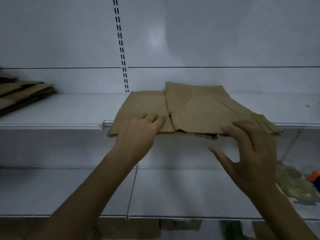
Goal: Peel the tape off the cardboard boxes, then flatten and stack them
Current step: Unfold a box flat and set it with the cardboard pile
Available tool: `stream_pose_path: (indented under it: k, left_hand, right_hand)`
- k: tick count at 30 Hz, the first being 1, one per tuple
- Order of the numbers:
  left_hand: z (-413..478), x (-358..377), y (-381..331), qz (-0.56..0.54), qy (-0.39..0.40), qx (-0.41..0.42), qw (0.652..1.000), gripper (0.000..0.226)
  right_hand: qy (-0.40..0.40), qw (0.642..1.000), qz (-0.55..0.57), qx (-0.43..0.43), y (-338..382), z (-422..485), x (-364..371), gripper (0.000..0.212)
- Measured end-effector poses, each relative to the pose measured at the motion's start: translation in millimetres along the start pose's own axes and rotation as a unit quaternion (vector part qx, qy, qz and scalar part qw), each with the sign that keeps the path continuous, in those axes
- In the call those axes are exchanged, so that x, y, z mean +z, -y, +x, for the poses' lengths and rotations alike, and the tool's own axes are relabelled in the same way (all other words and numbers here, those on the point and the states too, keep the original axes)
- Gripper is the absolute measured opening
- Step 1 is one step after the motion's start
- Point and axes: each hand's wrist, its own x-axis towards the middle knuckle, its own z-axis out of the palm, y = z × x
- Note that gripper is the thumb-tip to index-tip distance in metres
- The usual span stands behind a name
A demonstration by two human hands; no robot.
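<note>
A flattened brown cardboard box (195, 110) lies on the upper white shelf (60, 111), its front edge hanging past the shelf lip. More flat cardboard layers show beneath it at the front. My left hand (138, 132) rests on the box's front left part, fingers laid over the cardboard. My right hand (249, 151) is at the front right edge with fingers spread, fingertips touching the cardboard, thumb held below and apart from it.
A stack of flattened cardboard (22, 94) sits at the far left of the same shelf. On the lower shelf (173, 191), at the right, lies a clear plastic bag (294, 184) beside an orange item (314, 175). Brown boxes (138, 227) show below.
</note>
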Motion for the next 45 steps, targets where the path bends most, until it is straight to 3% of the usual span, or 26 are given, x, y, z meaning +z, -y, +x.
stream_pose_path:
  k: [2, 5, 7, 10, 13, 15, 19, 23, 27, 30, 34, 37, 39, 42, 45]
  left_hand:
    - [3.0, -12.1, 20.9, -0.007, 0.005, 0.028, 1.0, 0.065]
    - [14.9, -44.8, 62.0, 0.067, -0.036, 0.083, 0.994, 0.063]
    - [21.5, -70.3, 89.8, 0.137, -0.056, 0.117, 0.982, 0.049]
    - [23.8, -102.9, 131.4, 0.232, -0.09, 0.155, 0.956, 0.048]
    - [28.6, -120.9, 171.7, 0.298, -0.051, 0.157, 0.94, 0.044]
    - [28.2, -135.0, 194.0, 0.303, -0.004, 0.148, 0.941, 0.041]
    - [19.5, -155.6, 223.9, 0.331, 0.053, 0.156, 0.929, 0.06]
    - [18.2, -146.5, 249.6, 0.33, 0.049, 0.172, 0.927, 0.054]
    - [22.1, -127.3, 271.5, 0.319, 0.039, 0.206, 0.924, 0.056]
    - [26.5, -120.6, 293.2, 0.32, 0.027, 0.23, 0.919, 0.061]
    - [23.6, -131.4, 322.6, 0.331, -0.001, 0.271, 0.904, 0.056]
    - [15.4, -155.8, 350.5, 0.355, -0.038, 0.289, 0.889, 0.045]
    - [3.3, -177.8, 371.4, 0.369, -0.067, 0.316, 0.872, 0.044]
    - [-24.5, -209.5, 413.6, 0.403, -0.091, 0.33, 0.849, 0.041]
    - [-74.1, -235.6, 474.3, 0.425, -0.104, 0.281, 0.854, 0.048]
  right_hand:
    - [0.103, 0.988, -0.076, -0.087, -10.8, 28.1, 2.9, 0.081]
    - [0.196, 0.972, -0.106, -0.076, -12.1, 68.5, 8.0, 0.091]
    - [0.184, 0.976, -0.102, -0.06, 3.0, 87.2, 12.4, 0.084]
    - [0.144, 0.985, -0.04, -0.085, 40.4, 104.8, 30.4, 0.086]
    - [0.127, 0.988, -0.001, -0.091, 75.8, 110.6, 54.9, 0.084]
    - [0.123, 0.987, 0.012, -0.102, 100.9, 117.3, 71.6, 0.081]
    - [0.146, 0.984, 0.002, -0.104, 140.3, 127.8, 105.0, 0.076]
    - [0.186, 0.977, 0.023, -0.099, 163.6, 129.8, 120.3, 0.065]
    - [0.236, 0.97, 0.018, -0.06, 182.9, 130.8, 124.4, 0.067]
    - [0.217, 0.975, 0.002, -0.047, 198.7, 133.0, 127.4, 0.065]
    - [0.135, 0.99, 0.023, 0.028, 234.5, 130.1, 137.8, 0.042]
    - [0.066, 0.992, 0.095, 0.055, 275.1, 134.2, 151.9, 0.06]
    - [0.015, 0.988, 0.135, 0.07, 306.8, 144.6, 152.3, 0.061]
    - [-0.035, 0.985, 0.162, 0.044, 352.6, 170.8, 160.1, 0.072]
    - [-0.053, 0.988, 0.148, -0.011, 410.6, 212.6, 168.0, 0.066]
